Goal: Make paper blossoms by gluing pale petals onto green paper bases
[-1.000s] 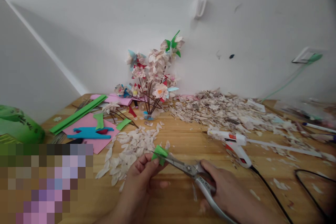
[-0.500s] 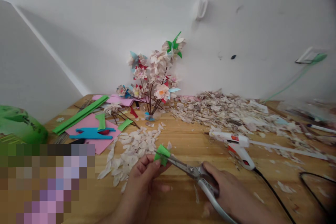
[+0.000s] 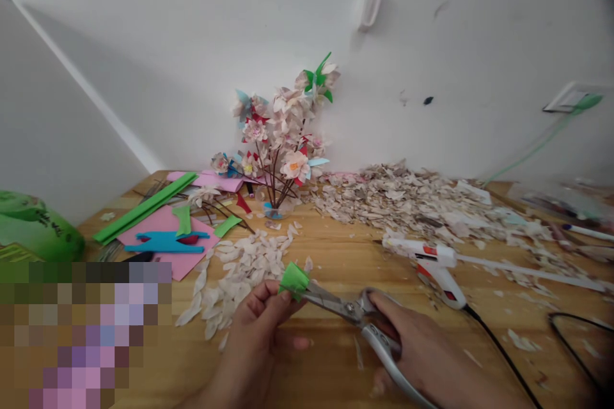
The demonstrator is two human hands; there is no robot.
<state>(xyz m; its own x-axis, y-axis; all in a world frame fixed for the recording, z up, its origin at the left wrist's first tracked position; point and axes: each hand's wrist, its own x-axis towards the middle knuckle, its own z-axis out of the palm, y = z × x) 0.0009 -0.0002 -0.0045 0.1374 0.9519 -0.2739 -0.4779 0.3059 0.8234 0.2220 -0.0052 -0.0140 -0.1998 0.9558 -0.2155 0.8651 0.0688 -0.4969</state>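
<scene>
Two hands at the worktop [image 3: 330, 358]: the left hand [image 3: 259, 326] has its fingers clamped on a green piece [image 3: 294, 277], and the right hand [image 3: 425, 339] has its fingers wrapped round the handles of the scissors [image 3: 352, 311]. The step in hand appears to be a cut. The blades reach the right side of the piece; their tips are hidden, so whether they pass behind it or through it cannot be told. For a clean edge, the piece is best pinched close to the line of cut, with the left fingertips out of the blades' path and the handles squeezed slowly, since thin stock would probably fold between loose blades. The piece itself is small, bright green and matt, seemingly paper, roughly four-sided and tilted, with creases near its lower part, where the left thumb presses. It is raised in front of the pale petals [image 3: 254, 259], to the left of the glue gun [image 3: 434, 254] and well apart from it.
</scene>
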